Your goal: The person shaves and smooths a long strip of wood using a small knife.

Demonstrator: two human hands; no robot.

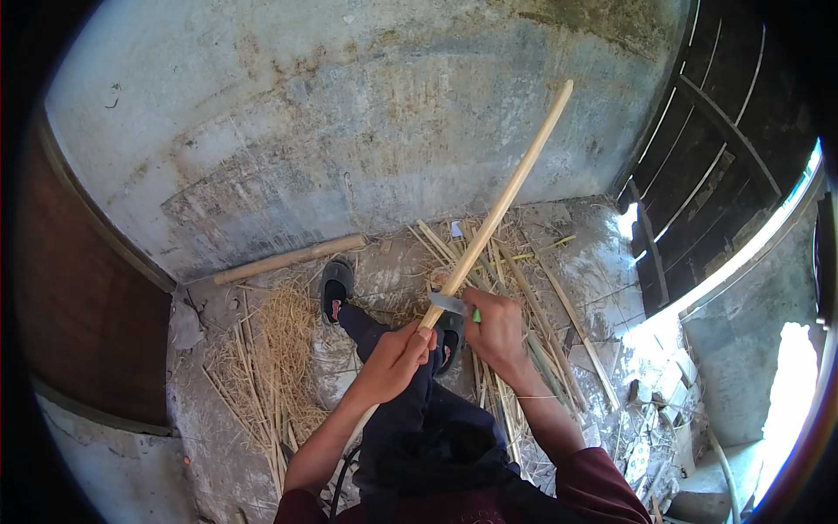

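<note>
A long pale bamboo strip slants up and to the right, its far end in front of the wall. My left hand is closed around its lower part, thumb along the top. A little beyond those fingers, the blade of a knife lies across the strip and touches it. My right hand is wrapped around the knife's handle, where a bit of green shows. The strip's lower end passes under my left forearm and is partly hidden.
Shavings are heaped on the floor at left. A bamboo pole lies along the stained wall. Several long strips lie at right, near my shoes. A dark slatted door stands at far right, rubble below it.
</note>
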